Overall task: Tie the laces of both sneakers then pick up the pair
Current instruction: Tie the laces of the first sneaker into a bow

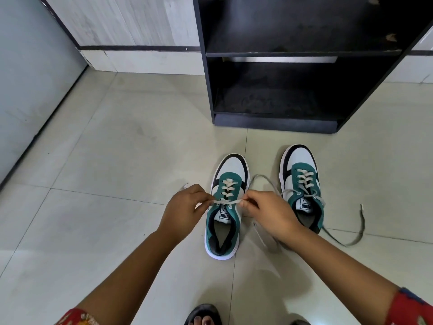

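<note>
Sneakers on the tiled floor (93,148), toes pointing away toward a dark shelf unit (302,66). Both arms reach forward and down, forearms bare, red patterned sleeves at the bottom corners.

Left hand (181,207): knuckles up, thumb and forefinger pinched on one end of the left sneaker's lace (228,202); a lace tip pokes out beyond the hand on its far side.

Left sneaker (226,205): teal upper, white side panels, black toe trim, white sole. Upright. Pale lace crossed through the eyelets, its top span pulled taut and level across the tongue between the two hands.

Right hand (269,213): fingers curled, pinching the other end of that lace just beside the sneaker's right edge; loose lace blurs below the wrist.

Right sneaker (302,186): same colours, standing just beside its mate, slightly farther forward. Its lace (351,240) is untied, one end looping toward the left sneaker, the other trailing over the floor to the right.

Shelf unit: two open compartments, dusty, nothing visible inside.
</note>
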`<state>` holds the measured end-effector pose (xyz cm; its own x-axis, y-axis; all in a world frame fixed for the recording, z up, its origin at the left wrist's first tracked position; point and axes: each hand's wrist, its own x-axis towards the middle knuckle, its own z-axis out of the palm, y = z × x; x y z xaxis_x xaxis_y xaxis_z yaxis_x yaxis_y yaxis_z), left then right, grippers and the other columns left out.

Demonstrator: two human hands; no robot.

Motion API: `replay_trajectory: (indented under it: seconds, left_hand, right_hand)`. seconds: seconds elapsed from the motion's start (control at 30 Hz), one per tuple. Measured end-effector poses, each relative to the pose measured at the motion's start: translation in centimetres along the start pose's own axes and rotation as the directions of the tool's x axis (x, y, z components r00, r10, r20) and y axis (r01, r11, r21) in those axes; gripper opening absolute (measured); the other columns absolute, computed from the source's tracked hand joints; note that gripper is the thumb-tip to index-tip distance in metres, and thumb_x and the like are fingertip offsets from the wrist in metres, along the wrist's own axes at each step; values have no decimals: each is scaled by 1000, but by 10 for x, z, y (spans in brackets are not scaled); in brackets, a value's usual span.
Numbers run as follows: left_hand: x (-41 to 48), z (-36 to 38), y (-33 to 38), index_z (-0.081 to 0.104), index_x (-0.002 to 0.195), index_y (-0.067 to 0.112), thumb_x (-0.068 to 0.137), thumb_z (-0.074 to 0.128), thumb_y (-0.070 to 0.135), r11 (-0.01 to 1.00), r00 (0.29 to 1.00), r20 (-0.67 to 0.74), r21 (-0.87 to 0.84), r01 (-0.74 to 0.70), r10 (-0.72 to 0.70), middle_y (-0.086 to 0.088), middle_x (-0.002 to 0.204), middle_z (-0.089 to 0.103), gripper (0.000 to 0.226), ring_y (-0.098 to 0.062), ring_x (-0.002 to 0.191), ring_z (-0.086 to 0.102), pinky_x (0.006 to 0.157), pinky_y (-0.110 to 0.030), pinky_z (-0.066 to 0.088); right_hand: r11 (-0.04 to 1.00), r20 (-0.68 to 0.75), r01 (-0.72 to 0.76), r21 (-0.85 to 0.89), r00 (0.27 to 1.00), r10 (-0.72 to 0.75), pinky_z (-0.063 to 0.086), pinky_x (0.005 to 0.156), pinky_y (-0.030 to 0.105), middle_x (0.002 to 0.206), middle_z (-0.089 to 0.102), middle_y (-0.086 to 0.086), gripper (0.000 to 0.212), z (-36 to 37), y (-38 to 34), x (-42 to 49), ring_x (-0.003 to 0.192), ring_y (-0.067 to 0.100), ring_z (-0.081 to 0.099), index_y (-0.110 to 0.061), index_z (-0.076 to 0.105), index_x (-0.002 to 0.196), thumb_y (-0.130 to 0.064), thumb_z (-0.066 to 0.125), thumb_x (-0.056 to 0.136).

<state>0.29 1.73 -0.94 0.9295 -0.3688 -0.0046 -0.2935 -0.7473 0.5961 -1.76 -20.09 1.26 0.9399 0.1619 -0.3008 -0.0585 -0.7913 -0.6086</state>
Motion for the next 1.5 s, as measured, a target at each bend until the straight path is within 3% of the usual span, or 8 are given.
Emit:
replay_trajectory:
  seconds: [0.2, 0.4, 0.83, 0.93, 1.0, 1.1, 1.27, 1.5]
  left_hand:
    - [-6, 7, -13, 73, 88, 27, 87, 60, 31, 980, 987, -25, -127, 155, -160, 10, 84, 65, 14, -11, 78, 60, 65, -30, 47]
    - [-13, 15, -20, 75, 86, 20, 83, 58, 38, 985, 992, -20, -126, 119, -122, 7, 80, 68, 26, -13, 71, 62, 64, -34, 50]
    - [-14, 16, -30, 75, 85, 15, 83, 65, 18, 947, 969, -32, -219, 234, -246, 2, 79, 68, 11, -16, 74, 59, 68, -32, 47]
    - [-12, 13, -23, 72, 78, 20, 84, 64, 17, 852, 922, 45, -366, 374, -386, 1, 80, 65, 11, -19, 72, 57, 69, -40, 48]
    - [-9, 7, -14, 66, 76, 20, 89, 55, 15, 721, 873, 167, -505, 475, -459, -2, 83, 63, 17, -16, 67, 54, 68, -36, 46]
    - [-4, 2, 5, 53, 76, 10, 96, 36, 18, 461, 839, 343, -716, 525, -422, -7, 99, 66, 28, -15, 54, 50, 55, -26, 40]
    - [6, 9, 18, 38, 66, 17, 91, 31, 22, 57, 762, 519, -812, 582, -389, -2, 78, 59, 27, -12, 40, 33, 42, -22, 26]
    - [14, 13, 16, 35, 68, 19, 89, 31, 14, 65, 733, 536, -787, 613, -418, 8, 54, 42, 23, -6, 36, 19, 37, -17, 21]
  right_hand:
    - [988, 99, -157, -12, 983, 158, 33, 51, 26, 58, 56, -9, 21, -3, 8, 0, 57, 9, 52, -28, 64, 77, -28, 48, 91]
    - [972, 132, -229, 55, 966, 221, 43, 60, 29, 58, 58, -5, 23, 2, 14, -15, 59, 14, 55, -27, 65, 71, -25, 52, 89]
    - [953, 37, -204, 223, 979, 201, 41, 56, 26, 52, 57, -10, 26, 9, 23, -16, 51, 9, 51, -27, 66, 68, -16, 54, 88]
    - [939, 29, -161, 303, 987, 160, 43, 63, 27, 61, 60, -8, 23, 14, 23, -16, 59, 10, 55, -22, 64, 73, -16, 52, 91]
    - [831, 57, -128, 541, 992, 115, 44, 69, 18, 71, 60, -2, 21, 15, 19, -15, 67, 4, 57, -9, 62, 79, -10, 47, 94]
    - [445, 101, -126, 887, 992, 80, 45, 70, 11, 87, 56, 11, 26, 17, 6, -12, 77, 6, 57, -6, 58, 76, -3, 40, 95]
    - [73, 74, -79, 994, 995, 61, 50, 83, 22, 72, 70, 2, 36, 32, -13, -2, 84, 15, 68, -9, 59, 69, -11, 36, 97]
    - [-113, 162, -138, 984, 957, 241, 44, 77, 29, 49, 49, -1, 36, 45, 0, 1, 70, 20, 57, -11, 45, 62, -14, 37, 98]
